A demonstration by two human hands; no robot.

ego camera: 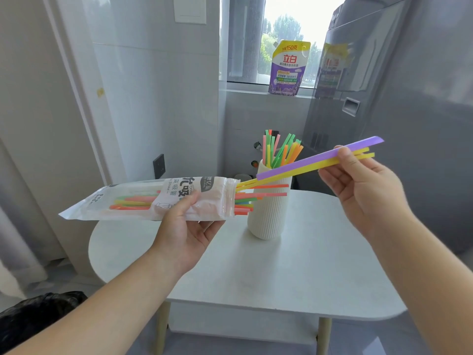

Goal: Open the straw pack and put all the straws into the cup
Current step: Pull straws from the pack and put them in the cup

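Left hand point(185, 228), palm up with forearm reaching in from lower left, grips the straw pack point(151, 199) horizontally above the table point(320, 265), thumb across its front; the pack's open mouth faces right, with several orange, pink, green and yellow straw ends protruding. Right hand point(358, 185), raised at right, pinches three straws near their far ends: one purple straw point(307, 162) and two yellow straws point(294, 172), whose near ends reach the pack's mouth. One white ribbed cup point(268, 213) stands on the table, holding roughly a dozen upright straws point(280, 149).
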